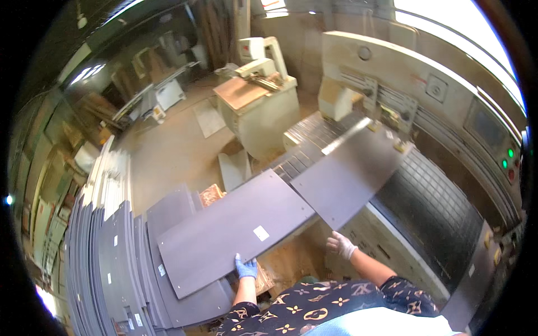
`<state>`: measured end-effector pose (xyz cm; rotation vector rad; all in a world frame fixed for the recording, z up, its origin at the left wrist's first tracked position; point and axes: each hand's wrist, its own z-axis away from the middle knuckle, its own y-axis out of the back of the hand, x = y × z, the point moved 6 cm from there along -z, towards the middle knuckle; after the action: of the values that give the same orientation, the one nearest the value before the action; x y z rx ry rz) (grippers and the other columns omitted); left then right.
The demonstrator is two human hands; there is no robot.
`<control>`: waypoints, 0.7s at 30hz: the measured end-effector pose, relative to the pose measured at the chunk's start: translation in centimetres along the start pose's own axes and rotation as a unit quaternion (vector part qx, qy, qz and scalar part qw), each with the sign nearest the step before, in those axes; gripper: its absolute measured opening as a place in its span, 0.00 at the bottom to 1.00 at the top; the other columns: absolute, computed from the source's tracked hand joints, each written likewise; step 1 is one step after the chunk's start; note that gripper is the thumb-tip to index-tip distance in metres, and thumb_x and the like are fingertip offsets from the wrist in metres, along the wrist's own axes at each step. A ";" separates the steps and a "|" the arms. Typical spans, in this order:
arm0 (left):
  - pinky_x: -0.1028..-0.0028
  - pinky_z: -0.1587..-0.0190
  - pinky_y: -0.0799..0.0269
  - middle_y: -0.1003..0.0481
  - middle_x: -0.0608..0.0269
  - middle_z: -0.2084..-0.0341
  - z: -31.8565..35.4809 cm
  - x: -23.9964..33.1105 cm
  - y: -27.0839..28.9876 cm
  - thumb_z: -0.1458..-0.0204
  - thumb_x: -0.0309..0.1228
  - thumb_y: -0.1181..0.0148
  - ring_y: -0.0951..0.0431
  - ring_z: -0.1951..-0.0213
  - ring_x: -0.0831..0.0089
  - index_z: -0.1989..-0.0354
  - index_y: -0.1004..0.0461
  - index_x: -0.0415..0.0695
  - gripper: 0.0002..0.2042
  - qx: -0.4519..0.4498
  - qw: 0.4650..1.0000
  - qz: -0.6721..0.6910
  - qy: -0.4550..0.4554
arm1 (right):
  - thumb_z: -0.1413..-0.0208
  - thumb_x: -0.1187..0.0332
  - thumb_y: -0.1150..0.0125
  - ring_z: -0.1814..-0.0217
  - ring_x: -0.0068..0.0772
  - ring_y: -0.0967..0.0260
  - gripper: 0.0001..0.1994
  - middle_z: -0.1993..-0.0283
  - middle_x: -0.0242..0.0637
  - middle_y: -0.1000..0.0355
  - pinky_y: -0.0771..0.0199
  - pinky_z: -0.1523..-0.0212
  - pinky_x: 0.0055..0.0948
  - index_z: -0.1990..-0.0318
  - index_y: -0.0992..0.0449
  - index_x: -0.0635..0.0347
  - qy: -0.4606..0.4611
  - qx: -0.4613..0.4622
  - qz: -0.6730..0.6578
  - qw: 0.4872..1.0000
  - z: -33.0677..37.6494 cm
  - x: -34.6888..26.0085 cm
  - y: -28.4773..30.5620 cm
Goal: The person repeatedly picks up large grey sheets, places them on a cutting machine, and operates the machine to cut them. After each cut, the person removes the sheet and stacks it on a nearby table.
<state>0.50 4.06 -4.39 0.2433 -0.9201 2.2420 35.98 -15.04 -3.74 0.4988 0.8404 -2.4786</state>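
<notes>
Left hand (246, 268) gripping grey panel (235, 231) — right hand (341, 245) free

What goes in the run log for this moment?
left hand: grips dark panel edge | right hand: open, under second panel | second panel: on machine table

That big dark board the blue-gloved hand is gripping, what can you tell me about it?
The dark board is a long, flat, grey-brown rectangular panel, matte like laminated wood. A small white sticker sits near its right end. It lies tilted above a stack of similar panels. The left hand, in a blue glove, grips its near edge. Its far right corner meets or overlaps another dark panel on the machine table; the right hand reaches toward that one.
</notes>
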 end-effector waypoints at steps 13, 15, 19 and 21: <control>0.62 0.56 0.32 0.31 0.61 0.55 -2.7 6.3 -4.2 0.48 0.46 0.59 0.31 0.54 0.63 0.51 0.36 0.44 0.22 -0.173 0.984 0.015 0.023 | 0.51 0.57 0.47 0.44 0.35 0.47 0.26 0.42 0.30 0.47 0.59 0.41 0.46 0.45 0.45 0.47 0.176 0.055 -0.325 0.927 -10.0 -2.6 -8.1; 0.66 0.49 0.39 0.33 0.61 0.52 -5.0 7.9 -1.8 0.49 0.45 0.57 0.34 0.51 0.64 0.51 0.37 0.42 0.22 -0.194 0.973 -0.124 -0.026 | 0.52 0.57 0.46 0.45 0.34 0.47 0.26 0.40 0.30 0.49 0.60 0.41 0.46 0.45 0.44 0.48 0.187 0.063 -0.301 0.933 -10.5 -2.7 -7.3; 0.67 0.45 0.43 0.35 0.60 0.51 3.0 8.4 -4.6 0.49 0.44 0.56 0.37 0.50 0.65 0.48 0.39 0.41 0.23 -0.171 0.977 -0.106 -0.069 | 0.58 0.55 0.39 0.64 0.30 0.35 0.22 0.56 0.28 0.33 0.38 0.60 0.40 0.55 0.34 0.51 0.182 0.167 -0.298 0.922 -11.9 -1.5 -3.9; 0.67 0.46 0.43 0.35 0.60 0.51 3.3 9.1 -2.0 0.49 0.43 0.55 0.36 0.50 0.65 0.49 0.39 0.41 0.23 -0.141 0.978 -0.131 -0.077 | 0.60 0.55 0.38 0.72 0.28 0.36 0.20 0.64 0.29 0.32 0.38 0.70 0.34 0.60 0.32 0.51 0.185 0.234 -0.283 0.911 -7.5 0.4 0.1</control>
<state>-5.23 7.68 2.79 0.3866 -1.2013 1.8456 37.06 -10.50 -9.57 1.0426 0.5629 -3.2107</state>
